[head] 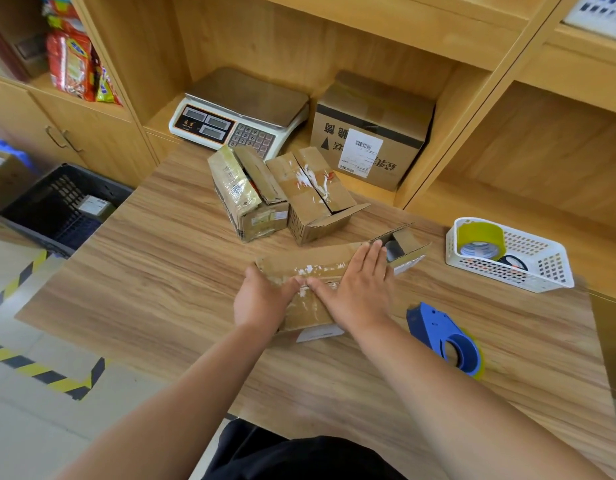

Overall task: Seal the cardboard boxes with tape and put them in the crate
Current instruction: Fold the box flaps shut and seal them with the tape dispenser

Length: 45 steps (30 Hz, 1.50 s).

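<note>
A long flat cardboard box [310, 265] lies in the middle of the wooden table [181, 271], its right end flap standing open. My left hand [261, 301] presses on the box's near left corner, thumb laid across the top. My right hand [356, 287] lies flat on the top flaps with straight fingers. A blue tape dispenser [445, 337] rests on the table just right of my right forearm. Two more small boxes sit behind: one wrapped in tape [247, 195] and one with open flaps [317, 195]. The black crate [62, 206] stands on the floor at the left.
A white basket [507, 258] with a yellowish tape roll sits at the table's right. A weighing scale [240, 112] and a larger labelled box [368, 133] stand on the shelf behind. Wooden cabinets surround the table; striped tape marks the floor at the left.
</note>
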Each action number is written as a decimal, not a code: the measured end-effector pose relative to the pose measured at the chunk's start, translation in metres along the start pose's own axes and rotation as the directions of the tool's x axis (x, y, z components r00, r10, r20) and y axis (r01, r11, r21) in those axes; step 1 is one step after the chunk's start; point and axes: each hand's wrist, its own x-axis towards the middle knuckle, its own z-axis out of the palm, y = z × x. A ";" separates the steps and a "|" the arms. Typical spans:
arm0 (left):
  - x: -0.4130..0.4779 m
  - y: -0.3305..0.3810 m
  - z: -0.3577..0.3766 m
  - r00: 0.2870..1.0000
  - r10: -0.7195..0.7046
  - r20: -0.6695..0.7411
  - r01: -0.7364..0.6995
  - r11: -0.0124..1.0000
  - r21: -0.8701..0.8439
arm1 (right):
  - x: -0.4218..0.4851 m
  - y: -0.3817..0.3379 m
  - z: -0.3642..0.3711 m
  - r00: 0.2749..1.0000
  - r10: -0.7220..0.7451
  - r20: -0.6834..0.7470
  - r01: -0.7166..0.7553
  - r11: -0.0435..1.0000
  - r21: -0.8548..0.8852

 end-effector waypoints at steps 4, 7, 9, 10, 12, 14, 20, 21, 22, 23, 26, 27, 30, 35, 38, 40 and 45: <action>0.008 0.001 -0.003 0.999 0.039 0.025 -0.040 0.998 0.054 | 0.001 -0.002 0.000 0.999 -0.002 -0.053 0.004 0.999 0.046; 0.016 0.002 -0.006 0.995 0.082 0.054 -0.086 0.992 0.089 | 0.002 -0.003 0.000 0.998 -0.004 -0.056 0.008 0.997 0.077; 0.022 0.003 -0.009 0.990 0.111 0.082 -0.120 0.986 0.116 | 0.004 -0.003 -0.001 0.999 0.008 -0.052 -0.003 0.996 0.092; 0.026 0.003 -0.010 0.987 0.124 0.099 -0.136 0.982 0.128 | 0.005 -0.001 -0.001 0.999 0.014 -0.042 -0.010 0.996 0.090; 0.032 0.003 -0.013 0.979 0.148 0.139 -0.169 0.974 0.151 | 0.004 0.003 -0.004 1.000 0.010 -0.008 -0.010 0.998 0.057; 0.038 0.001 -0.014 0.971 0.172 0.167 -0.201 0.963 0.177 | 0.003 0.011 -0.011 0.998 -0.033 0.051 0.033 0.999 0.013; 0.034 0.003 -0.016 0.967 0.248 0.055 -0.252 0.913 0.321 | 0.002 0.039 -0.026 0.932 -0.351 0.091 0.347 0.936 0.060; 0.028 0.003 -0.016 0.962 0.274 0.012 -0.259 0.893 0.368 | 0.001 0.040 -0.027 0.923 -0.374 0.087 0.369 0.927 0.067; 0.021 0.002 -0.015 0.954 0.299 -0.020 -0.266 0.876 0.402 | 0.001 0.041 -0.027 0.922 -0.381 0.072 0.378 0.924 0.059; 0.014 0.001 -0.015 0.946 0.322 -0.039 -0.276 0.862 0.425 | -0.001 0.040 -0.026 0.925 -0.375 0.058 0.373 0.927 0.036; -0.001 -0.007 -0.011 0.934 0.352 -0.064 -0.282 0.833 0.476 | -0.015 0.036 -0.020 0.943 -0.320 0.091 0.325 0.944 -0.050; -0.004 -0.008 -0.010 0.932 0.356 -0.070 -0.279 0.826 0.490 | -0.023 0.033 -0.017 0.951 -0.287 0.113 0.294 0.955 -0.046; -0.011 -0.010 -0.008 0.926 0.376 -0.032 -0.302 0.789 0.535 | -0.046 0.018 -0.011 0.959 -0.213 0.188 0.210 0.977 0.037; -0.009 -0.012 -0.015 0.899 0.402 0.173 -0.436 0.790 0.432 | -0.059 0.010 -0.004 0.938 -0.237 0.254 0.198 0.966 0.168; -0.001 -0.015 -0.028 0.847 0.435 0.304 -0.528 0.748 0.402 | -0.048 0.016 -0.011 0.915 -0.321 0.243 0.275 0.939 0.205; 0.002 -0.015 -0.031 0.825 0.448 0.343 -0.562 0.712 0.421 | -0.035 0.016 -0.017 0.882 -0.417 0.221 0.383 0.906 0.179; 0.011 -0.013 -0.030 0.821 0.481 0.307 -0.571 0.705 0.420 | -0.004 0.004 -0.023 0.769 -0.585 0.259 0.582 0.808 0.098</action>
